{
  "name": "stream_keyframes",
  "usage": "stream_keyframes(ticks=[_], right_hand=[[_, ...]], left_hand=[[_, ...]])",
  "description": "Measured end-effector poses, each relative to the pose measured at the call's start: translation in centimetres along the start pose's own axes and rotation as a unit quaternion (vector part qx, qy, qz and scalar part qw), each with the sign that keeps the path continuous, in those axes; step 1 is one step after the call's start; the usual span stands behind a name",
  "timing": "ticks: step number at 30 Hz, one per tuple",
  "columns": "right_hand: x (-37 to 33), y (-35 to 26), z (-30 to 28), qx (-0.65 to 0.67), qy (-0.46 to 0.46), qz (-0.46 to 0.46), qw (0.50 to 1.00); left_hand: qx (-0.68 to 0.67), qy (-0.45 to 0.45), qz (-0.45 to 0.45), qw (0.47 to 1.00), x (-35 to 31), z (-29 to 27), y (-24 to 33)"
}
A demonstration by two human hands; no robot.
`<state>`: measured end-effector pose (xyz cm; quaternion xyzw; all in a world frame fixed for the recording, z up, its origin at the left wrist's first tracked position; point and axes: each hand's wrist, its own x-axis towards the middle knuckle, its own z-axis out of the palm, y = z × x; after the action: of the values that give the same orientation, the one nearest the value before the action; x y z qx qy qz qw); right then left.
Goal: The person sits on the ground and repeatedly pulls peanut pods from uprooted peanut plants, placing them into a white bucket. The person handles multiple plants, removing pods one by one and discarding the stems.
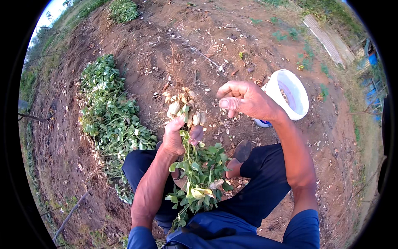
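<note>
One leafy peanut plant [202, 165], ridged oval pods [174, 108], left grip [174, 135] clenched round stems [188, 154], right grip [251, 101] curved, unclenched

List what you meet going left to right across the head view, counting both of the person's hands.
Pile of leafy plants, left hand, right hand, white bucket, corrugated sheet.

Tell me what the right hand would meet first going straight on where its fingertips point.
Probably the pale pods on the uprooted plant gripped in the left hand: the right hand points left toward them, though depth between is hard to judge.
</note>
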<state>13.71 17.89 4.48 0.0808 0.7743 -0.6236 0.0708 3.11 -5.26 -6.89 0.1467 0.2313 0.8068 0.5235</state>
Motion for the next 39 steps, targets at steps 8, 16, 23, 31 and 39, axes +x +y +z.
stream_keyframes(ticks=[8,16,23,31,39], right_hand=[[1.4,1.4,6.8,-0.152,0.096,-0.031,0.983],[1.2,0.6,6.5,-0.047,0.007,-0.009,0.999],[1.2,1.9,5.8,0.078,-0.042,-0.017,0.996],[0.6,2.6,6.5,0.397,-0.178,-0.006,0.9],[1.1,2.9,5.8,0.562,-0.154,-0.016,0.812]], left_hand=[[0.126,0.168,-0.007,0.978,0.0,0.6,0.1],[0.176,0.178,-0.051,0.967,-0.1,1.7,0.7],[0.099,0.061,-0.058,0.992,-0.1,0.5,0.9],[-0.135,-0.188,-0.076,0.97,-0.6,-1.0,-0.2],[-0.229,-0.258,-0.07,0.936,0.0,-0.8,-0.1]])
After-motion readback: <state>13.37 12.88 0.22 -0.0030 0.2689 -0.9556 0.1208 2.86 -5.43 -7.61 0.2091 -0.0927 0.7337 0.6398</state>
